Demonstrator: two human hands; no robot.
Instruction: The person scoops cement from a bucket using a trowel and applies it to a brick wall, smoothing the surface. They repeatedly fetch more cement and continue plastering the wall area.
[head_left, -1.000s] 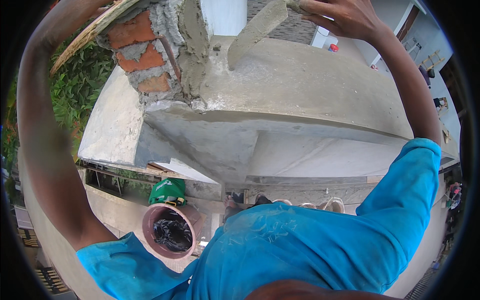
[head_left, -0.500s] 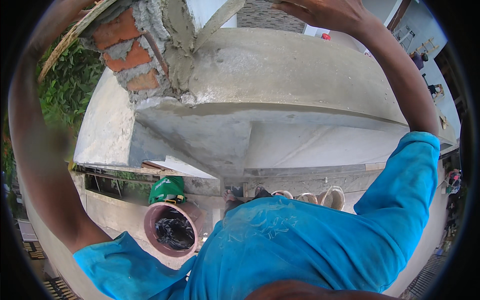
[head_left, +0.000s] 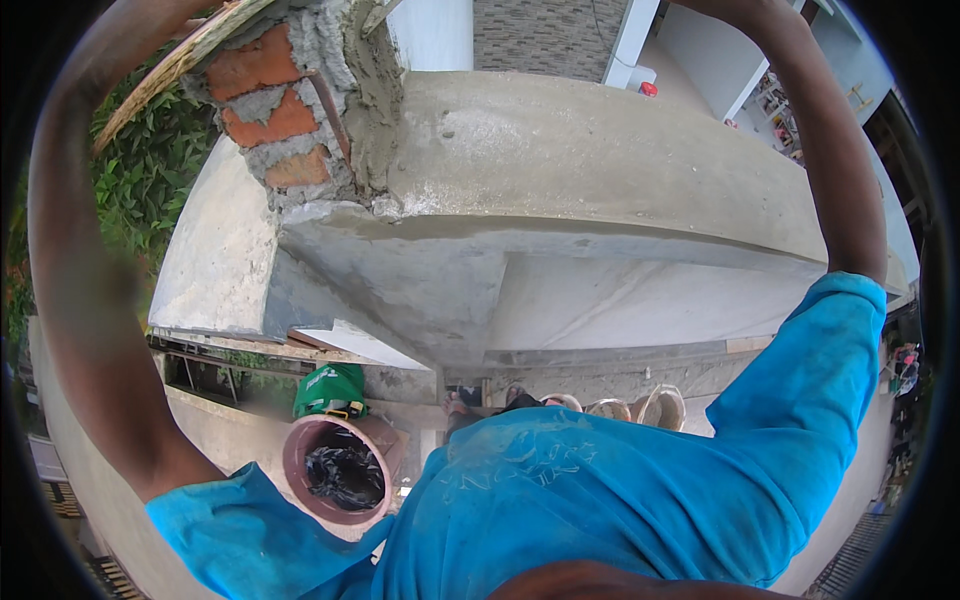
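My left hand [head_left: 165, 14] is raised at the upper left, beside a rough wooden strip [head_left: 178, 65]. Its fingers are hidden, so its grip cannot be made out. At the top edge my right hand [head_left: 735, 6] is cut off near the wrist, with its fingers outside the picture. Between the raised arms stands a brick pillar [head_left: 258, 65] with exposed red bricks and rough grey mortar. Wet-looking mortar [head_left: 372, 110] coats its right side. A small piece of a grey strip [head_left: 379, 14] shows at the pillar's top.
A wide plastered ledge [head_left: 600, 150] runs right from the pillar. Below stand a pinkish bin [head_left: 292, 470] holding black plastic, a green bag [head_left: 332, 388] and several buckets [head_left: 662, 408]. Leafy plants [head_left: 150, 190] grow at left. A red-lidded container [head_left: 648, 89] is beyond the ledge.
My right hand has moved up and right, mostly out of the picture. Most of the grey strip by the pillar has left view. The pillar and ledge appear slightly lower and further right.
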